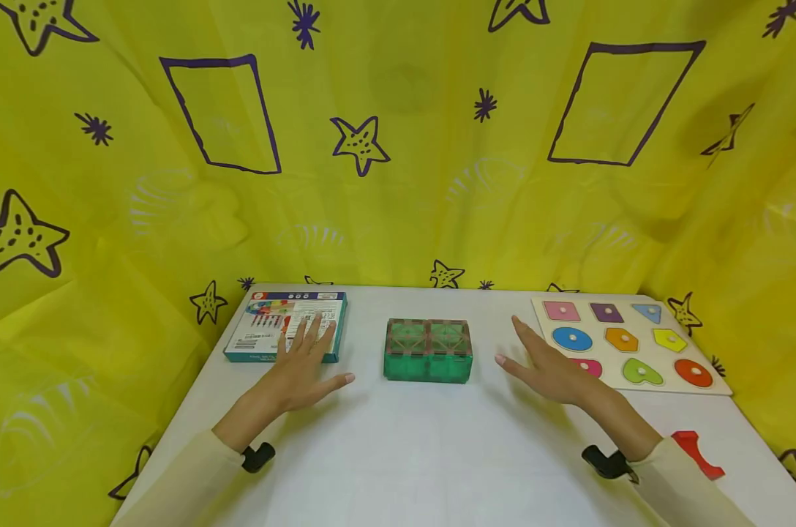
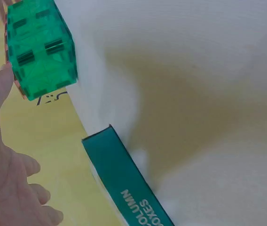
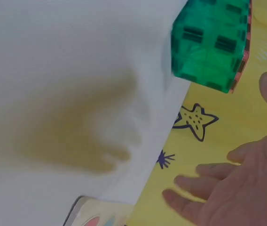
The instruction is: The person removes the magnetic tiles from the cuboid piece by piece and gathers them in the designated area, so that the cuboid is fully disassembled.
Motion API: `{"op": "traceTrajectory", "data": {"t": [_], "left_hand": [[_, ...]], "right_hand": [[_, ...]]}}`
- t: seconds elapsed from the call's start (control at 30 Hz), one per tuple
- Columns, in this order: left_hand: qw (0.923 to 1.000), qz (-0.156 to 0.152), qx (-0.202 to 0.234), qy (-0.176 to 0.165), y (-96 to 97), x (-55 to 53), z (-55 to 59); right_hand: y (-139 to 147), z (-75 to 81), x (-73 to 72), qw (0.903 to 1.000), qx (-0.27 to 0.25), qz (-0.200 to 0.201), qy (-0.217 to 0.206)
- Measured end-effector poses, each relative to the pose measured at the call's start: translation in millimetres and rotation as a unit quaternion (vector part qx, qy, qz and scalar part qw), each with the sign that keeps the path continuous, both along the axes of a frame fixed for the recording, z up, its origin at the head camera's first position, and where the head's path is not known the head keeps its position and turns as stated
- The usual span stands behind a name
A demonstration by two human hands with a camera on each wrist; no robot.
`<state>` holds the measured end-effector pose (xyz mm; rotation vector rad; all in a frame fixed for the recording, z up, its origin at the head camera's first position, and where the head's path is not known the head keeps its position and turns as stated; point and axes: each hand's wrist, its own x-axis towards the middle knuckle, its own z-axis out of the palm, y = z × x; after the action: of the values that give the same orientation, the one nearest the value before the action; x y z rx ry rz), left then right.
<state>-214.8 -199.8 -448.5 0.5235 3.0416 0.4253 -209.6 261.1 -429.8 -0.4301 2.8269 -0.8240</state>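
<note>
A block built of translucent green tiles [image 1: 427,366] with a reddish-edged top sits mid-table. To its left hovers my left hand [image 1: 303,377], fingers spread and holding nothing; in the head view its fingertips overlap a flat boxed set [image 1: 256,340] with teal sides. My right hand [image 1: 552,369] is on the block's other side, also empty, with thumb and fingers extended. Both wrist views show the green block [image 2: 42,52] apart from the palms. In the right wrist view the right hand [image 3: 237,183] has its fingers loosely spread.
A wooden shape puzzle board [image 1: 549,315] with colourful knobbed pieces lies at the right rear. Nearer, a red notched piece [image 1: 697,454] is partly hidden by the right sleeve. Yellow patterned cloth [image 1: 404,205] hangs behind and beside the white table [image 1: 431,454].
</note>
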Motion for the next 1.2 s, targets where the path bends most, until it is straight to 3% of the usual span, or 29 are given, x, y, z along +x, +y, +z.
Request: {"op": "traceTrajectory", "data": {"t": [0.27,0.47,0.73,0.93,1.2], "left_hand": [[0.9988,-0.043,0.022,-0.008,20.8,-14.6,10.9],[0.9929,-0.091,0.062,-0.046,39.0,-25.8,16.1],[0.9864,-0.141,0.061,-0.059,67.3,-44.8,19.6],[0.9814,-0.161,0.056,-0.088,81.5,-52.1,21.5],[0.9761,-0.171,0.068,-0.116,85.9,-58.4,17.3]], "right_hand": [[-23,1.2,-17.7,0.9983,-0.031,0.034,0.035],[-41,0.5,-28.9,0.9951,-0.055,0.066,0.050],[-54,-2.1,-39.7,0.9905,-0.079,0.100,0.051],[-59,-1.5,-45.0,0.9873,-0.077,0.132,0.044],[-59,3.0,-48.0,0.9848,-0.073,0.152,0.041]]}}
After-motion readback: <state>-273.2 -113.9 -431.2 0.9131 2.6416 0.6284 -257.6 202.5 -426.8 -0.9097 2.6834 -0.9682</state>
